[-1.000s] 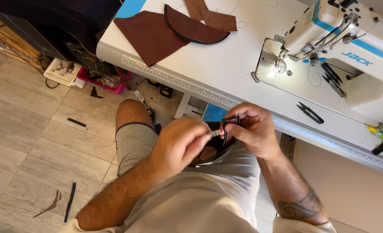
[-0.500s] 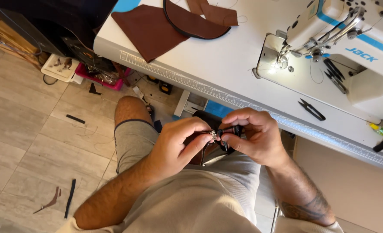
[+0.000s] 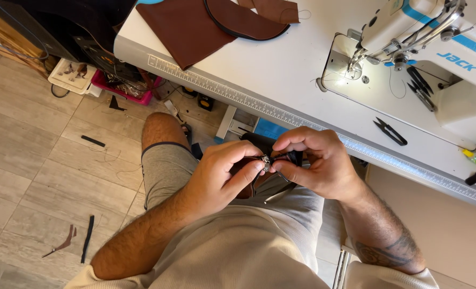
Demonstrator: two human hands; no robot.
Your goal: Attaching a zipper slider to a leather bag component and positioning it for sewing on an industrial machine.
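Note:
Over my lap, both hands meet on a black zipper strip point(image 3: 290, 157) with a small metal slider point(image 3: 265, 161). My left hand point(image 3: 219, 176) pinches the slider between thumb and forefinger. My right hand point(image 3: 315, 163) grips the black strip right beside it, fingers curled around it. A dark piece point(image 3: 256, 141) attached to the strip hangs behind my hands, mostly hidden.
The white sewing table point(image 3: 297, 69) with a ruler strip along its edge stands ahead. A white sewing machine point(image 3: 425, 48) is at the right, black thread snips point(image 3: 390, 131) near it. Brown leather pieces point(image 3: 195, 27) lie at the back left. Scraps litter the tiled floor point(image 3: 45, 176).
My hands have stayed together over my lap, shifting slightly on the strip. The view has moved a little, bringing the table edge nearer.

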